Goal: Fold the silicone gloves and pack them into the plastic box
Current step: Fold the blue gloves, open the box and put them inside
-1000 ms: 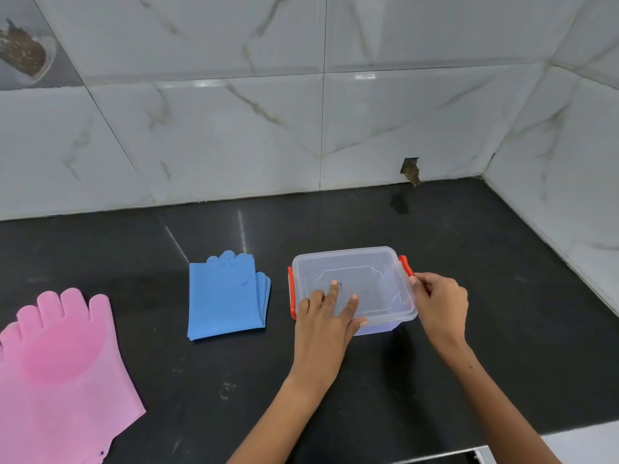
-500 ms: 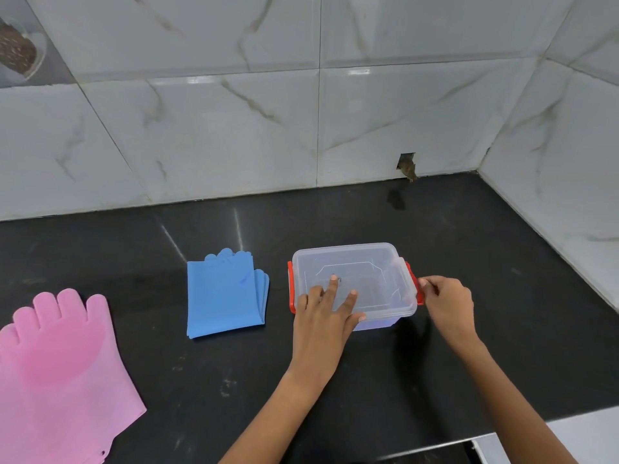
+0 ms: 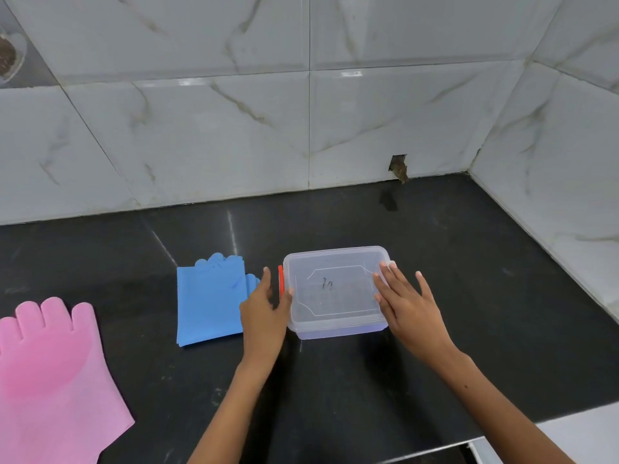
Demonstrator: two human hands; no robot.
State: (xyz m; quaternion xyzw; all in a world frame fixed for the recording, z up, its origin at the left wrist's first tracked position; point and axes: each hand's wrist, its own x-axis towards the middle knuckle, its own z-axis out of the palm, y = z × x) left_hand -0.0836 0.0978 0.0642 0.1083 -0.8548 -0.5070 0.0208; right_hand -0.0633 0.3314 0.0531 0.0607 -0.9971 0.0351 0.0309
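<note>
A clear plastic box with its lid on stands on the black counter, an orange clip showing on its left end. My left hand is at that left end, thumb touching the clip, fingers apart. My right hand lies flat on the right part of the lid, fingers spread, covering the right clip. A folded blue silicone glove lies just left of the box. A pink silicone glove lies flat and unfolded at the far left.
The black counter meets white marble-tiled walls at the back and right. A small hole in the tile sits at the back wall's base. The counter's front edge runs along the lower right.
My left hand has slid off the lid to the box's left clip. My right hand has moved from the right clip onto the right part of the lid.
</note>
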